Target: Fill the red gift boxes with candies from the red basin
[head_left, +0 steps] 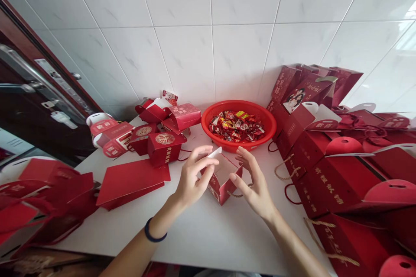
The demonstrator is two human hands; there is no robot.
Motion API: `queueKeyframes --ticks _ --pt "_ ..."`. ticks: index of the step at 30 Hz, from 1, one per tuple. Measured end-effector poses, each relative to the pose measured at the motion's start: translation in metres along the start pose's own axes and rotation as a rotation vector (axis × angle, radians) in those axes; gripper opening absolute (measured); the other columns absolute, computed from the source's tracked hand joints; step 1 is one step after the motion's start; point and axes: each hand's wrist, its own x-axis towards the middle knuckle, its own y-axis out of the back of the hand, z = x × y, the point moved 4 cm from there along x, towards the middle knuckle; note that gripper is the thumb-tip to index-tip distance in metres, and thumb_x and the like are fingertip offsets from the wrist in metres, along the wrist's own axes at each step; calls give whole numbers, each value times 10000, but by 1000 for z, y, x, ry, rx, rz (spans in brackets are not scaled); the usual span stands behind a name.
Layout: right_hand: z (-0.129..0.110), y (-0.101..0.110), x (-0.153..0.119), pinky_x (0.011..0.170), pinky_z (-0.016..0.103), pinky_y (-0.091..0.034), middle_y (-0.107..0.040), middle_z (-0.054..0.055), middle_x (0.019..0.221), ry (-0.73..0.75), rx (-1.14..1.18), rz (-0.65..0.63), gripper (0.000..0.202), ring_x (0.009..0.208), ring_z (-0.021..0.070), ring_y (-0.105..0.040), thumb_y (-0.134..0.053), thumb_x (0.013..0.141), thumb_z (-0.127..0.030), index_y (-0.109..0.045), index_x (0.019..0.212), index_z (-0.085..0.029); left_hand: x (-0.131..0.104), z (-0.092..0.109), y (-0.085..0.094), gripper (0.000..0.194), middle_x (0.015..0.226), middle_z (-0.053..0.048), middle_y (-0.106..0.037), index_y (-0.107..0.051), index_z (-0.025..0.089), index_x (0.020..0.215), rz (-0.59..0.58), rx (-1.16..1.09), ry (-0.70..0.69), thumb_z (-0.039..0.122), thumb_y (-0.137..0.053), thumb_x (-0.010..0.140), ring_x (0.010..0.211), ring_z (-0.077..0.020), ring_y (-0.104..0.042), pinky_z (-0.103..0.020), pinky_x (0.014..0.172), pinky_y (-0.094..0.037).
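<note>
A small red box with a white inside and a rope handle stands in front of me on the white table, its top open. My left hand is at the box's left side, fingers bent near a raised white flap, thumb and fingers apart. On the other side, my right hand is spread beside the right wall, its thumb near the rim. Neither hand visibly holds anything; whether the fingertips touch the box is hard to tell. Just behind sits a red plastic basket of wrapped candies.
Red gift boxes and bags are stacked along the right. Small red boxes, a flat red box and more red boxes lie to the left. A tiled wall rises behind; a door handle is far left.
</note>
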Motion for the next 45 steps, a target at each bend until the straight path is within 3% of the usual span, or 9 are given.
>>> queueKeyframes --ticks 3,9,13,17,21,25,30,36,45 --pt "-9 1 3 1102 445 -453 -515 87 1480 80 -94 -58 451 1377 271 -490 -616 941 -384 -572 1383 -309 2 -7 2 276 1209 -76 -662 -740 229 1034 -136 -74 192 144 -509 908 1125 -221 -667 -303 869 -596" --pt "-21 5 13 1008 417 -510 -596 116 1379 44 -182 -168 258 1285 281 -575 -577 907 -300 -751 1088 -240 0 -22 -2 559 1395 -64 -628 -671 220 1292 -305 -324 498 176 -501 761 1352 -294 -518 -379 1056 -506" --pt "-23 14 17 982 407 -517 -652 109 1306 11 -200 -162 353 1205 276 -619 -594 870 -296 -702 1199 -231 -7 -39 0 756 1502 -81 -540 -537 220 1454 -408 -505 662 197 -530 699 1346 -342 -517 -420 1031 -516" --pt "-12 24 15 964 438 -523 -665 112 1293 -147 -216 -160 545 1112 281 -649 -660 850 -427 -605 1351 -219 -13 -48 5 908 1603 -90 -412 -391 252 1554 -553 -684 650 243 -690 697 1450 -381 -390 -481 1134 -419" --pt "4 26 9 925 440 -546 -692 125 1231 -369 -51 -289 803 1057 286 -679 -677 830 -602 -468 1483 -183 -25 -59 7 1113 1653 -110 -310 -247 300 1606 -706 -749 729 338 -853 674 1462 -391 -371 -529 1158 -368" --pt "7 27 10 975 417 -533 -635 111 1355 -381 111 -397 774 1127 278 -660 -687 847 -586 -456 1500 -240 -28 -73 7 1200 1630 -131 -352 -184 307 1618 -802 -760 798 451 -891 659 1435 -383 -416 -507 1112 -421" --pt "10 32 13 1098 455 -459 -542 106 1483 -275 174 -293 635 1293 282 -575 -620 906 -575 -511 1458 -279 2 -93 7 818 1550 -123 -484 -546 255 1437 -573 -719 716 666 -741 757 1403 -365 -460 -451 1092 -434" --pt "27 34 4 1012 487 -532 -621 128 1394 -165 156 -125 526 1205 309 -643 -528 949 -567 -578 1391 -287 0 -119 -30 575 1006 -127 -763 -752 170 939 -133 -733 850 697 -567 803 999 -317 -687 -436 907 -523" --pt "46 43 -9 942 451 -547 -587 111 1409 -6 -139 -34 608 1233 364 -595 -541 911 -594 -512 1459 -330 -33 -114 -35 430 1007 -83 -756 -757 184 937 -189 -615 917 573 -590 858 1010 -307 -669 -372 898 -502"
